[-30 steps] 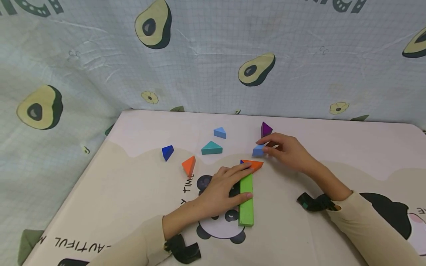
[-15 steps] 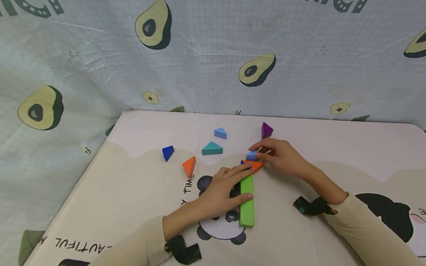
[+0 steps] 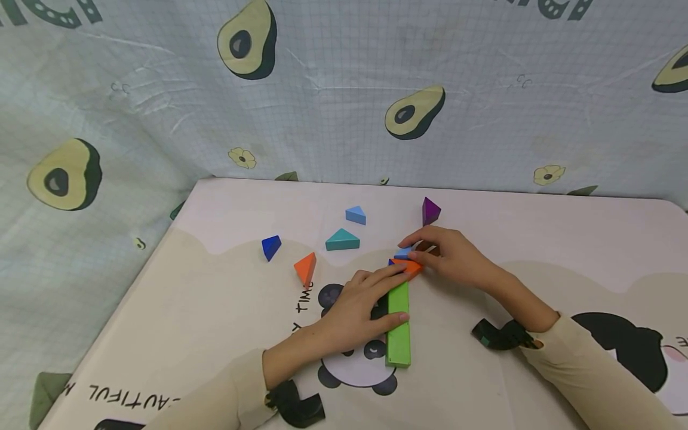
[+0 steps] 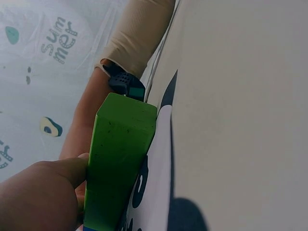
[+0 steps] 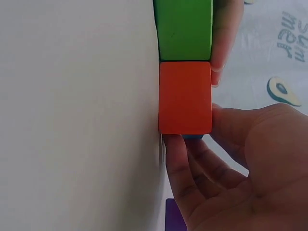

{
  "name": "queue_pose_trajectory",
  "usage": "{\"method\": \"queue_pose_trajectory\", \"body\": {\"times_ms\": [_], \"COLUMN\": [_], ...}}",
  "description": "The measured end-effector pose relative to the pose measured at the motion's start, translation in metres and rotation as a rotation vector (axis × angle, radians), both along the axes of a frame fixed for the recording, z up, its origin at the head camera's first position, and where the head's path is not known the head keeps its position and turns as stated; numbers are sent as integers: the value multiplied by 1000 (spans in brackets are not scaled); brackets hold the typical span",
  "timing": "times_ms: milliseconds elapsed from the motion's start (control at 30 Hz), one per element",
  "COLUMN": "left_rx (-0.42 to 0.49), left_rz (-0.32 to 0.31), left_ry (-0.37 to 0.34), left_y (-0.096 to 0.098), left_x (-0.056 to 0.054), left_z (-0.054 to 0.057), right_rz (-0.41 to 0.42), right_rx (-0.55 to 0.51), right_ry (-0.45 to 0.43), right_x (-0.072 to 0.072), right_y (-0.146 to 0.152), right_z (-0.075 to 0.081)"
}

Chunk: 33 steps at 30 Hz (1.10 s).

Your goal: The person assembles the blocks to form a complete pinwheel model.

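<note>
My left hand [image 3: 349, 310] lies with fingers outstretched, thumb on the long green block [image 3: 398, 343] and fingertips over the orange triangular block [image 3: 414, 269] at its far end. A sliver of dark blue block [image 3: 390, 261] shows beside the orange one. With thumb and fingers, my right hand [image 3: 457, 257] pinches a light blue triangular block [image 3: 403, 253] right at the far side of the orange one. In the right wrist view the orange block's face [image 5: 185, 96] lines up with the green block [image 5: 185, 29] and hides most of the light blue piece.
Beyond the right hand stands a purple triangular block [image 3: 430, 211]. Scattered to the left are a teal triangle [image 3: 342, 240], another light blue one [image 3: 355, 215], a dark blue one [image 3: 271, 246] and an orange one [image 3: 306, 269]. A patterned cloth [image 3: 322, 119] hangs behind the table.
My right hand has moved left and toward me, bringing the light blue block from near the purple one up against the orange block. The left hand has stayed in place.
</note>
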<state>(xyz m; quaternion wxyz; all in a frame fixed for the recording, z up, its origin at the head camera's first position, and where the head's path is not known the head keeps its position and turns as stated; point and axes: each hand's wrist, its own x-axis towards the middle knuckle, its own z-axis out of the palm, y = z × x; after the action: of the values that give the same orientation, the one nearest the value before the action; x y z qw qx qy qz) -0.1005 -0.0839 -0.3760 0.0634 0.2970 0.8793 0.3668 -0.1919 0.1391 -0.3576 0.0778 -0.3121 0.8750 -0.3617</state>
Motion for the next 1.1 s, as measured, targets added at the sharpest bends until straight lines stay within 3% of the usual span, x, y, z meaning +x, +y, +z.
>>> {"method": "queue_pose_trajectory", "body": {"times_ms": [1100], "left_rx": [-7], "left_rz": [4], "left_ry": [7], "left_y": [0], "left_x": [0], "left_z": [0], "right_rz": [-4], "right_rx": [10], "right_ry": [-56], "right_x": [1], "right_y": [-7], "right_z": [2]}}
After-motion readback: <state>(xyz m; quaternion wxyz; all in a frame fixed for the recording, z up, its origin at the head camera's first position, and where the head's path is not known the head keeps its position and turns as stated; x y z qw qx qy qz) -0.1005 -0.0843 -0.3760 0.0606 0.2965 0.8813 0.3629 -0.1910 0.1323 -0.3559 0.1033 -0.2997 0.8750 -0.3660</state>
